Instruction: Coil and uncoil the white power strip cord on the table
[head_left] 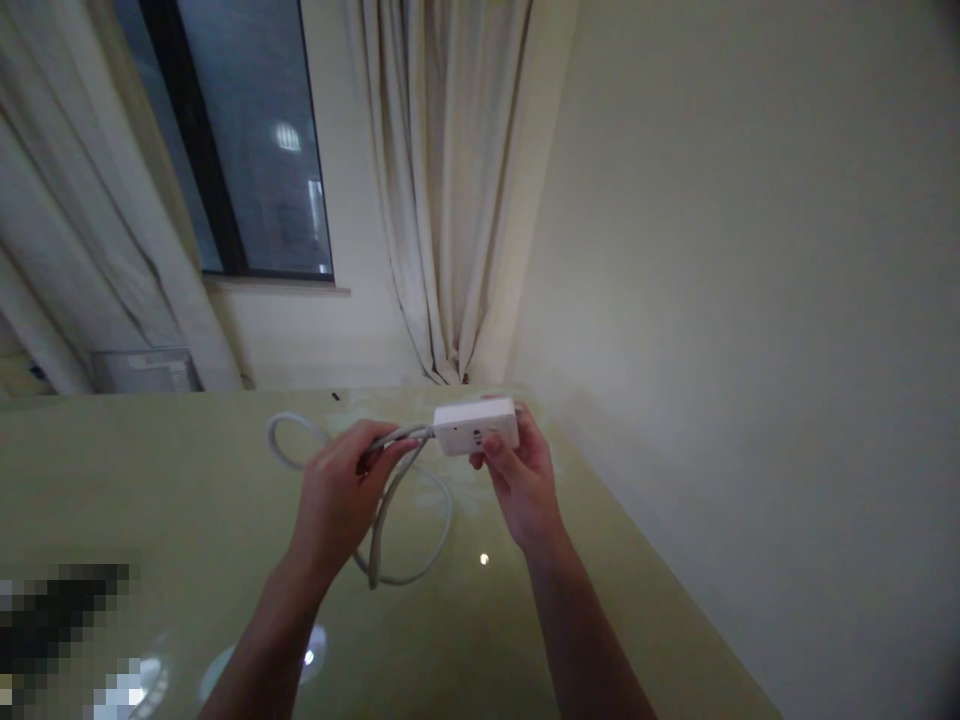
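A small white block, probably a power strip, is held above the table with its cord end facing left. My right hand is closed on its right end, with the thumb on the front face beside some small dark openings. From the block's left end comes a light grey cord. My left hand pinches that cord just left of the block. Below and behind the left hand, the cord falls in loose loops towards the tabletop. The cord's far end is not visible.
The glossy greenish table meets a plain wall on the right. Curtains and a dark window stand behind it. A small dark bit lies near the back edge. The lower left corner is pixelated.
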